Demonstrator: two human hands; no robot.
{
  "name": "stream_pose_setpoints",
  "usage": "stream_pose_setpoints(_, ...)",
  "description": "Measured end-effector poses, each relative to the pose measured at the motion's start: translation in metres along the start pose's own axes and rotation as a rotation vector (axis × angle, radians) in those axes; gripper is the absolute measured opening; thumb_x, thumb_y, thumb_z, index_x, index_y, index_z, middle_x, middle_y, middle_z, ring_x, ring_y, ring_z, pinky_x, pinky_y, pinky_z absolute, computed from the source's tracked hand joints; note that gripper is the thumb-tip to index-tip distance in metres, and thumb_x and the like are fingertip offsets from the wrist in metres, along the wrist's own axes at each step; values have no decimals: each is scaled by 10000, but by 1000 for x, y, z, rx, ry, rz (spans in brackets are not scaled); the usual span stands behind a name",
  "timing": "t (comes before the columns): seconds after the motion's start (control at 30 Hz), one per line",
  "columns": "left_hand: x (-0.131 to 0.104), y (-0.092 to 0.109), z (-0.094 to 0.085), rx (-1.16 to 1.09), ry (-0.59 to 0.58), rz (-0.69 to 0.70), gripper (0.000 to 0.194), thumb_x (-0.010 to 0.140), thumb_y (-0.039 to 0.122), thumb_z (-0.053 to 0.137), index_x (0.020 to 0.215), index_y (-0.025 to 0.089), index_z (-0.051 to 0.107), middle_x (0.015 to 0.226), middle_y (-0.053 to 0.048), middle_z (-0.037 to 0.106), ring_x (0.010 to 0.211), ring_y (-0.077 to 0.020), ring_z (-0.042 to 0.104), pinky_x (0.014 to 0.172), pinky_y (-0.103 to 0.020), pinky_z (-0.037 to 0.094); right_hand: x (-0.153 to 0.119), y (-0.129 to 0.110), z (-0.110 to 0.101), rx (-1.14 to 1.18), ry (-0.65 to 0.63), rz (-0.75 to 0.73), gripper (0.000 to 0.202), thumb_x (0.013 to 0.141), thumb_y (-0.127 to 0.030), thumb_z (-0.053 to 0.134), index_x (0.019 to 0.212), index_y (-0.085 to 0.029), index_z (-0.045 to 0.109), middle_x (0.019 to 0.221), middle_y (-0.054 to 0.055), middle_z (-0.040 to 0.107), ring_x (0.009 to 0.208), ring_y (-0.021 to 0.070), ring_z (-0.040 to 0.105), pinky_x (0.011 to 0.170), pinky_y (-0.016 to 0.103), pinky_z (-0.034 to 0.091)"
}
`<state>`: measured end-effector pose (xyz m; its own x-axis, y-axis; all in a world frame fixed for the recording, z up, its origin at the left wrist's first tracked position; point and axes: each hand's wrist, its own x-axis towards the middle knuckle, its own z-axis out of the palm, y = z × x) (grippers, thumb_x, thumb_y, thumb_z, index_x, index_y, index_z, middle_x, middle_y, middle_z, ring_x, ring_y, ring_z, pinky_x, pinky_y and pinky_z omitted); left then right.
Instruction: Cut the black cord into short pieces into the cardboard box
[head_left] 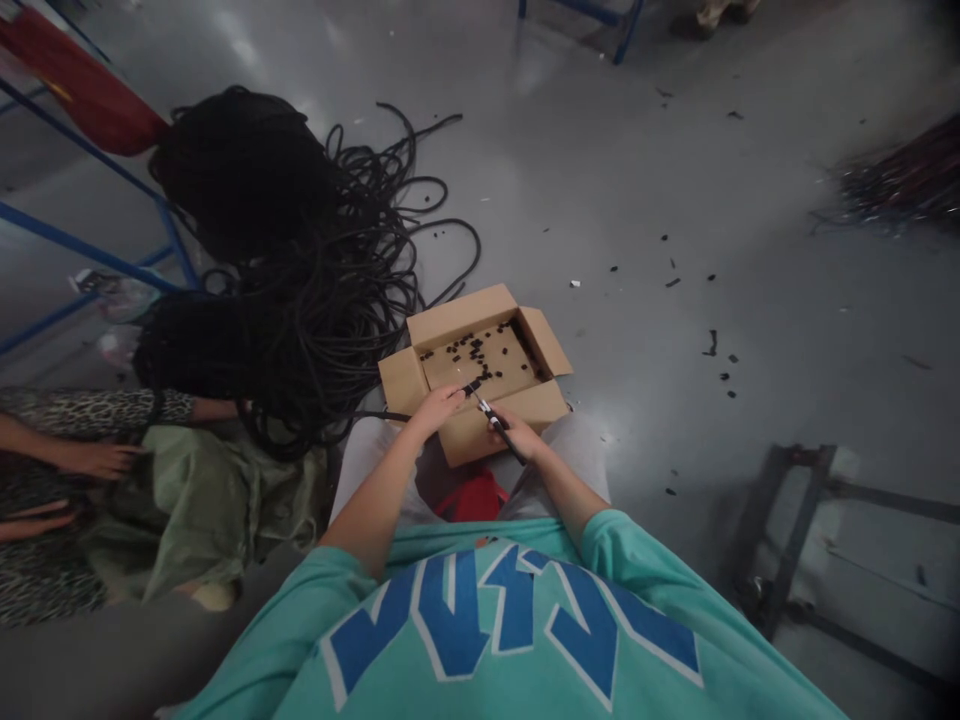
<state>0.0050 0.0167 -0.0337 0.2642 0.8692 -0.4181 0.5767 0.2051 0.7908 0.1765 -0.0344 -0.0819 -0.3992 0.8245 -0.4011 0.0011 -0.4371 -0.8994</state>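
Our right hand (523, 436) grips cutter (513, 446), left hand (437, 409) pinches black cord (471, 387) above near side of box (461, 317); inside, many short bits (477, 347) lie seemingly cut; farther left, big heap (330, 290) of long cord looks largely uncut, remaining

A: So what was the top, exactly?
B: Teal tee (525, 690), kinda loose, with chunky angular blue lettering (454, 610) edged in white, running left to right. Couldn't make out the word tbh. Oh, and a tiny orangey bit (489, 541) showed at the print's far edge.
A: Sleeves?
B: Short, plain teal on both the left sleeve (337, 575) and right sleeve (626, 550). Left hand (435, 409) and right hand (517, 436) were bare.
A: And below?
B: Pale grey trousers (366, 455), farther out than the tee.
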Motion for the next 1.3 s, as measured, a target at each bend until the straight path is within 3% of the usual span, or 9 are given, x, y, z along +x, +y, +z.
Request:
stream_pose_setpoints(0.23, 3, 0, -2, 45, 18, 75, 278, 738, 359, 438, 690, 127, 583, 583, 0, 536, 639, -127, 484, 594, -215, 371, 1, 2, 0, -100, 37, -15, 606, 526, -165, 568, 1128, -193, 508, 741, -20, 542, 652, 111, 463, 624, 234, 356)
stream_pose_setpoints(0.5, 10, -7, 4, 106, 70, 5, 257, 744, 303, 412, 625, 125, 554, 530, 15, 491, 586, -112, 467, 572, -218, 362, 5, 7, 5, -97, 125, 11, 575, 495, -161, 561, 1070, -160, 558, 644, -35, 524, 534, 82, 429, 503, 201, 325)
stream_pose_setpoints(0.7, 9, -15, 8, -67, 165, 29, 158, 706, 246, 466, 799, 139, 536, 676, -4, 572, 654, -110, 517, 630, -229, 397, 3, 3, 9, 1, 106, 103, 568, 489, -146, 541, 1056, -144, 550, 464, -84, 406, 386, 50, 333, 400, 186, 266)
stream_pose_setpoints(0.87, 14, -22, 3, -66, 127, 10, 152, 674, 257, 495, 732, 134, 562, 661, -18, 589, 630, -118, 523, 626, -241, 400, 1, 1, 5, 112, -13, 199, 611, 499, -157, 520, 1110, -166, 496, 439, -103, 390, 335, 41, 311, 367, 177, 243)
stream_pose_setpoints(1.0, 17, -22, -7, -20, 19, -4, 189, 646, 277, 526, 728, 123, 598, 589, -7, 572, 559, -105, 493, 563, -224, 379, 2, -1, 2, 123, -60, 183, 646, 488, -132, 523, 1129, -202, 485, 499, -90, 445, 393, 40, 353, 397, 166, 268)
stream_pose_setpoints(1.13, 19, -19, -14, 21, -60, -26, 204, 647, 295, 530, 713, 120, 610, 520, 13, 536, 468, -80, 429, 490, -206, 333, 3, -1, 3, 102, -42, 187, 609, 491, -135, 539, 1094, -214, 512, 509, -86, 453, 400, 39, 347, 398, 165, 262)
stream_pose_setpoints(1.3, 30, -23, -12, 144, -36, 14, 167, 660, 270, 515, 610, 125, 583, 519, 6, 535, 478, -86, 433, 485, -209, 324, 6, 3, 6, 55, 44, 189, 575, 515, -148, 542, 1090, -177, 522, 421, -100, 370, 347, 47, 307, 376, 180, 244)
